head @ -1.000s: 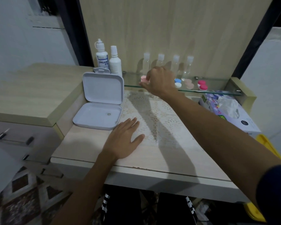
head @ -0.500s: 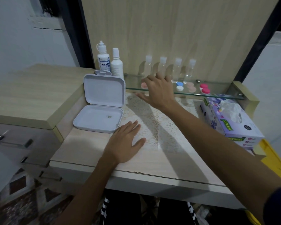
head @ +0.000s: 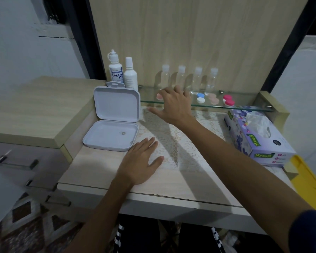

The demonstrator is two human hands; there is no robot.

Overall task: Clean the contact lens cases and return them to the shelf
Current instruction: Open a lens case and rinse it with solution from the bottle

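At centre frame I see the right hand stretched out over the front edge of the glass shelf, fingers spread and straight, thumb pointing left, gripping nothing. Its fingertips cover part of the shelf, so I can't tell if they touch the glass.

Contact lens cases sit in a row on that shelf, upper middle of the frame: a pale pink case just left of the right hand and partly hidden by it, a blue-and-white case just right of the hand, then a peach case, then a magenta case furthest right. All four are separate from each other.

Behind them four small clear bottles stand upright against the wood back panel.

Lower centre, the left hand lies flat, palm down on the table, fingers together and straight, holding nothing. Its fingertips sit at the edge of the lace mat, just beside the white hinged box.

That box stands open at left of centre, lid upright, a tiny round item in its base that I can't identify.

Two white solution bottles stand upright behind the lid, upper left of centre.

A purple tissue box lies at right of frame on the table, under the shelf's right end, a tissue poking out the top.
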